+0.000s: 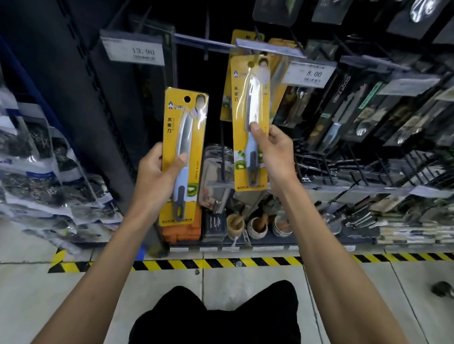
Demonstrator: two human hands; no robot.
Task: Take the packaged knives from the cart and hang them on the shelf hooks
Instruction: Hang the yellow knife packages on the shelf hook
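Your right hand (269, 150) pinches one packaged knife (247, 119) at its middle, its hang hole just below the hook (203, 40) at twelve o'clock. You're mid-hanging: thread that hole onto the prong. Your left hand (157, 177) grips a second knife pack (182, 152) at nine o'clock, waiting.

Price tag (133, 51) at 11 o'clock: "13.90". Price tag (308, 74) at 1 o'clock: "8.00". Both yellow knife packs, left one (183, 130) and right one (248, 113), read "水果刀" vertically. Smaller print unreadable.
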